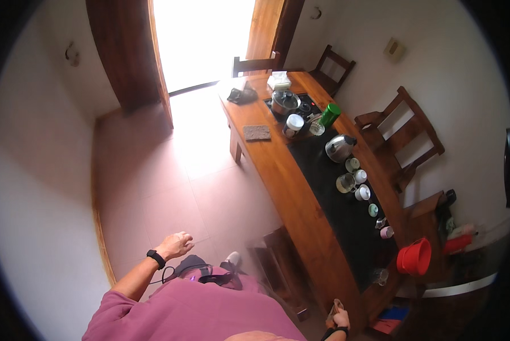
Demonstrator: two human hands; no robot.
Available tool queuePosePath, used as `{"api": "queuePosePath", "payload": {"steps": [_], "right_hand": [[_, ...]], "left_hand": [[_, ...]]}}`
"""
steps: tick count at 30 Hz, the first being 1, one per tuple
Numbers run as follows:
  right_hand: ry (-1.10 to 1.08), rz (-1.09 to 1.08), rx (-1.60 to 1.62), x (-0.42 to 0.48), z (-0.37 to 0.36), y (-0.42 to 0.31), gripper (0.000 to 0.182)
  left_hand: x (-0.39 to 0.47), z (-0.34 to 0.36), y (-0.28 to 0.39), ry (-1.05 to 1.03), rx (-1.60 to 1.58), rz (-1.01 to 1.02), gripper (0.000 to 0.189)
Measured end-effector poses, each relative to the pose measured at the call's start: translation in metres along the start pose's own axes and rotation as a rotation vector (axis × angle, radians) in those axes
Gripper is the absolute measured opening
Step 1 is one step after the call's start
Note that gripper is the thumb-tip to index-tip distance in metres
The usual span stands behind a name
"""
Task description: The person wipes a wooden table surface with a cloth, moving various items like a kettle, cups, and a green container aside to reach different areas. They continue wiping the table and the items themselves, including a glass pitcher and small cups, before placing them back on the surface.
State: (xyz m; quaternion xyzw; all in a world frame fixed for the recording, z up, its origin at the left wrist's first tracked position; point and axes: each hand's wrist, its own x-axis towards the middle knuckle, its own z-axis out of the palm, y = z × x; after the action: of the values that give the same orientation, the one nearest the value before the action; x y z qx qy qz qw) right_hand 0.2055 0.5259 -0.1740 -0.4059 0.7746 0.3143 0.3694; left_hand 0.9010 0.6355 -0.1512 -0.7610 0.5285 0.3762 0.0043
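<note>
My left hand [176,246], with a black band at the wrist, hangs over the tiled floor with its fingers apart and nothing in it. My right hand [341,319] is at the near end of the long wooden table [276,183], closed on a small brownish thing [335,307], perhaps a cloth. Along the table's black inlay [323,187] stand a steel kettle [340,148], a glass pitcher [345,183], a white lidded bowl [362,192], several small cups and a clear glass [380,276]. Farther off, a glass-lidded pot [285,102] sits on the black cooktop [309,103].
A wooden bench or stool [276,268] stands against the table's near side. Wooden armchairs [412,132] line the far side. A red bucket [414,257] is by the table's right edge. A bright doorway [203,38] opens ahead; a white wall [41,170] runs at left.
</note>
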Motion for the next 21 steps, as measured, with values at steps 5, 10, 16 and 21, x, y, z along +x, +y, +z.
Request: {"api": "queuePosePath", "payload": {"steps": [5, 10, 16, 21], "right_hand": [[0.133, 0.053, 0.246, -0.013, 0.011, 0.003, 0.044], [0.459, 0.027, 0.993, -0.116, 0.013, -0.024, 0.044], [0.845, -0.023, 1.502, -0.196, 0.056, -0.023, 0.045], [0.762, -0.167, 1.682, -0.165, 0.065, -0.047, 0.049]], "left_hand": [[0.055, -0.006, -0.010, -0.056, 0.104, 0.135, 0.033], [0.104, -0.012, -0.001, -0.153, 0.131, 0.323, 0.030], [0.197, -0.033, 0.026, -0.149, 0.109, 0.566, 0.029], [0.238, -0.025, -0.037, -0.060, 0.077, 0.644, 0.031]]}}
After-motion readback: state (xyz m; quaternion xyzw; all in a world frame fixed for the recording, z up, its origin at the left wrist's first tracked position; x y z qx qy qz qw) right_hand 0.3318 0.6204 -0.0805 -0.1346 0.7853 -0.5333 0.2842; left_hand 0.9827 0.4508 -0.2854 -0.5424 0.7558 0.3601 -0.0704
